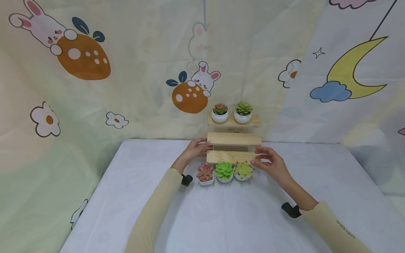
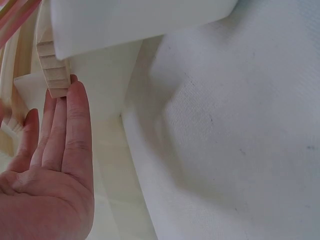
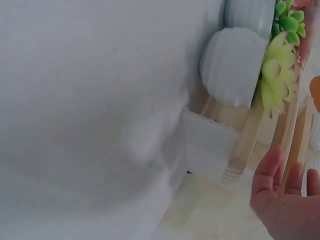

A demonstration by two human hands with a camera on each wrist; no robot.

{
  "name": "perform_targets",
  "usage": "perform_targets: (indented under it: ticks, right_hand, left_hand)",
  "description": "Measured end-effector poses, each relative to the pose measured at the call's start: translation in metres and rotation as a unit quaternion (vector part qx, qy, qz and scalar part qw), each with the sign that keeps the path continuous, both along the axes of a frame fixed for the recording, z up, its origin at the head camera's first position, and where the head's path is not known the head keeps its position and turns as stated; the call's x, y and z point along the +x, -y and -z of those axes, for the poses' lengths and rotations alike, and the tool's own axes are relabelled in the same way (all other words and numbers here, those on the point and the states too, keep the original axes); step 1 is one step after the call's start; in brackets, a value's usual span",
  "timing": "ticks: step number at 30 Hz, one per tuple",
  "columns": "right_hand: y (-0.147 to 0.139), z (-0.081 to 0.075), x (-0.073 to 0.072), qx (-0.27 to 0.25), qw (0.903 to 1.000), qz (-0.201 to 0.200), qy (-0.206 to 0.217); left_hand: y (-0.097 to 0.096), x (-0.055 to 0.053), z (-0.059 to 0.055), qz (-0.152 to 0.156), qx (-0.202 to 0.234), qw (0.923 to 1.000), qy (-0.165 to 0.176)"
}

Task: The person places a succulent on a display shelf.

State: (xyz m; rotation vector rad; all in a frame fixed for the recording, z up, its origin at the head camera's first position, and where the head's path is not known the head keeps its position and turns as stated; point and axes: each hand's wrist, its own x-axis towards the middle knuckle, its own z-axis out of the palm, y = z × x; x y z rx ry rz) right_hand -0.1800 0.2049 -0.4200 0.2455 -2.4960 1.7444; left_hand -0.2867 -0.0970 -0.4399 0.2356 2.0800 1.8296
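Observation:
A tiered shelf of pale wooden boards (image 1: pixel 234 139) stands at the table's back edge between both hands. My left hand (image 1: pixel 193 150) is at its left side; in the left wrist view its long fingers are fairly straight, with fingertips at a board's end (image 2: pixel 54 70). At the right side, my right hand (image 1: pixel 272 166) has loosely bent fingers by the board ends; contact is hard to tell. In front stand a reddish succulent (image 1: pixel 205 173), a bright green succulent (image 1: pixel 224 170) and a yellow-green one (image 1: pixel 243 170), which is nearest the right hand.
Two more potted succulents, one reddish (image 1: pixel 220 113) and one green (image 1: pixel 243 112), sit on the top board (image 1: pixel 256 121). A white cloth (image 1: pixel 221 218) covers the table. Behind it hangs a printed curtain (image 1: pixel 142 70) with rabbits and flowers.

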Motion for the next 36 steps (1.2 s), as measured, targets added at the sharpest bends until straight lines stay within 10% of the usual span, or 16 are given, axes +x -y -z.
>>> perform_targets:
  ticks: [16, 36]
  right_hand:
    - [-0.002, 0.022, 0.030, 0.034, 0.9905, 0.034, 0.129]
    - [0.021, 0.042, 0.025, 0.066, 0.9863, -0.061, 0.138]
  left_hand:
    - [-0.001, 0.001, -0.003, -0.002, -0.006, 1.0000, -0.003]
    - [-0.001, 0.002, -0.002, 0.000, -0.007, 1.0000, 0.000]
